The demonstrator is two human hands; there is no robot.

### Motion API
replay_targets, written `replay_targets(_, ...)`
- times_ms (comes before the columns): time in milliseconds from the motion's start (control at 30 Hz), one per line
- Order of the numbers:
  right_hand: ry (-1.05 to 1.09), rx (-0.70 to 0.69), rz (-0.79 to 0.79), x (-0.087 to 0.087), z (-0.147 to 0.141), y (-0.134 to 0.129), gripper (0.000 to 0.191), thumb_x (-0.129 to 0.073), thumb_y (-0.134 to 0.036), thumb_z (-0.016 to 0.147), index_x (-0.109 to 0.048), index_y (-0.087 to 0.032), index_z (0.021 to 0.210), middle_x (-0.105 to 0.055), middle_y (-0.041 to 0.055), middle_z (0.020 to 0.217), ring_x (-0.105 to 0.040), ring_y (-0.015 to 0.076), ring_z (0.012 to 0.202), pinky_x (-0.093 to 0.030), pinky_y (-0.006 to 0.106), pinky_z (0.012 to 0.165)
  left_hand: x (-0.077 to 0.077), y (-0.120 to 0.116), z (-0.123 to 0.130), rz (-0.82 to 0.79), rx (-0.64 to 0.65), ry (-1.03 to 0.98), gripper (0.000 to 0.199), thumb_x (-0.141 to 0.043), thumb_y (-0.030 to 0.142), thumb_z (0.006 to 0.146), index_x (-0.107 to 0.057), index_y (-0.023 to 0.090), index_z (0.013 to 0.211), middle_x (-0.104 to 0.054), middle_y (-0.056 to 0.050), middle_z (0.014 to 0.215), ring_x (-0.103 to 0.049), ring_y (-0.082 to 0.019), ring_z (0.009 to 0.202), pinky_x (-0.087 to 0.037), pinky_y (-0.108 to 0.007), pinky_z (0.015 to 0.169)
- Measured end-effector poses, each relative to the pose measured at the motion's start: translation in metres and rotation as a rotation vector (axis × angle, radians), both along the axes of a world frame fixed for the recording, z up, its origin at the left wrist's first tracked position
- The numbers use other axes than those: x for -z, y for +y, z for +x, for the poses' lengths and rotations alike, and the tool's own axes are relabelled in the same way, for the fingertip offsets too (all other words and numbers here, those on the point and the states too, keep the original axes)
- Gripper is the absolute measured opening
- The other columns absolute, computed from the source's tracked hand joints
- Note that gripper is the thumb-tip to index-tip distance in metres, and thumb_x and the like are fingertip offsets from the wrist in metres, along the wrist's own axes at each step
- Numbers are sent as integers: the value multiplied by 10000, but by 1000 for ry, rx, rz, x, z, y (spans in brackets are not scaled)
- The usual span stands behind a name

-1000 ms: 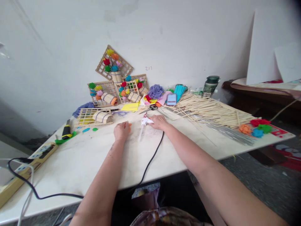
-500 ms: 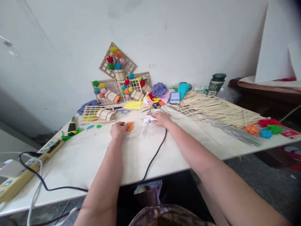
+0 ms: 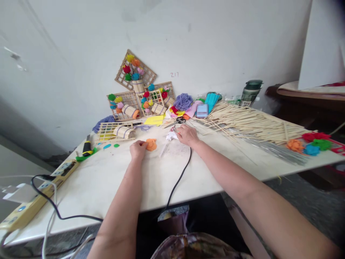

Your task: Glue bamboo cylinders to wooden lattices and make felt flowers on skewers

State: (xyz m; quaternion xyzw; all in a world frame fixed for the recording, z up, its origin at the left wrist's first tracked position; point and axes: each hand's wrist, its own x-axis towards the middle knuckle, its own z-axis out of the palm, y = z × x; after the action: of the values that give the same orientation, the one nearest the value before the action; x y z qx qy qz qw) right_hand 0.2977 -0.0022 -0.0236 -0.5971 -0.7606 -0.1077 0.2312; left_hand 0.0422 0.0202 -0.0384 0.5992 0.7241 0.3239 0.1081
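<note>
The orange piece (image 3: pixel 151 144) at the left hand (image 3: pixel 138 148) looks matt. The glue gun (image 3: pixel 171 136) by the right hand (image 3: pixel 188 134) is smooth plastic.

Bare L hand (image 3: pixel 138 149) & R hand (image 3: pixel 188 135), 2 bare forearms (image 3: pixel 241 187). Patterned garment (image 3: pixel 201 246) at btm. ctr., brownish-purple w/ lighter patches & 1 short yellowish streak nr. mid. Dk. cloth (image 3: pixel 208 216) over lap, nearly blk., details too dim.
</note>
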Motion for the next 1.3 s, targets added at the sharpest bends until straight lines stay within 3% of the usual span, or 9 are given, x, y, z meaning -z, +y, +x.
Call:
replay_targets(200, 35, 45, -3, -6, -3, 4, 343, -362, -317, 877, -641, -191, 1034, -608, 96, 1081, -550, 231, 977, -406, 317, 731, -16, -1, -2, 2, -126, -33, 329, -586, 450, 700, -711, 205, 879, -706, -86, 857, -629, -270, 881, -455, -342, 718)
replay_targets(267, 16, 17, -11, -12, -11, 5, 337, -368, -302, 872, -646, -180, 1019, -613, 105, 1077, -551, 233, 988, -409, 317, 740, -25, 2, 1, 21, -79, -161, 320, -578, 416, 706, -692, 181, 891, -700, -86, 826, -649, -241, 791, -474, -324, 664)
replay_targets(400, -3, -52, -70, -26, -38, 6, 307, -417, -283, 847, -654, -173, 1008, -618, 105, 1090, -570, 231, 977, -420, 324, 769, -34, 7, 17, 74, 120, -611, 278, -587, 310, 700, -621, 104, 884, -670, -76, 741, -600, -128, 496, -456, -236, 486)
replay_targets(533, 127, -90, -41, -25, -63, 0, 298, -428, -284, 845, -650, -203, 1026, -640, 64, 1061, -595, 212, 940, -431, 321, 774, -23, 5, 39, 170, 278, -894, 233, -654, 254, 657, -601, 94, 819, -645, -44, 644, -559, -86, 448, -388, -173, 411)
replay_targets(667, 312, -89, -42, -11, -69, -3, 304, -435, -242, 839, -634, -206, 1066, -648, 40, 1090, -592, 182, 974, -438, 285, 794, -5, 1, 50, 158, 399, -1085, 340, -701, 216, 637, -588, 103, 936, -678, -46, 731, -614, -94, 544, -453, -181, 490)
replay_targets(900, 511, -122, -77, -5, -55, 5, 319, -490, -200, 798, -635, -188, 1082, -672, 25, 1067, -606, 159, 931, -444, 266, 820, -9, -7, 50, 68, 550, -1185, 488, -724, 188, 673, -503, 121, 1104, -703, -80, 838, -681, -146, 710, -533, -271, 727)
replay_targets(1133, 609, -132, -186, -2, -51, 12, 243, -523, -322, 808, -696, -238, 957, -699, 2, 1007, -620, 156, 874, -448, 249, 753, -12, -17, 54, -77, 539, -1169, 418, -689, 168, 716, -488, 130, 1080, -701, -72, 874, -687, -153, 714, -537, -209, 623)
replay_targets(1300, 637, -168, -198, 0, -52, 12, 234, -529, -333, 805, -717, -225, 892, -711, -1, 892, -609, 135, 794, -412, 215, 654, -9, -15, 55, -111, 589, -1097, 295, -713, 216, 688, -550, 117, 913, -697, -59, 810, -683, -151, 693, -525, -200, 590)
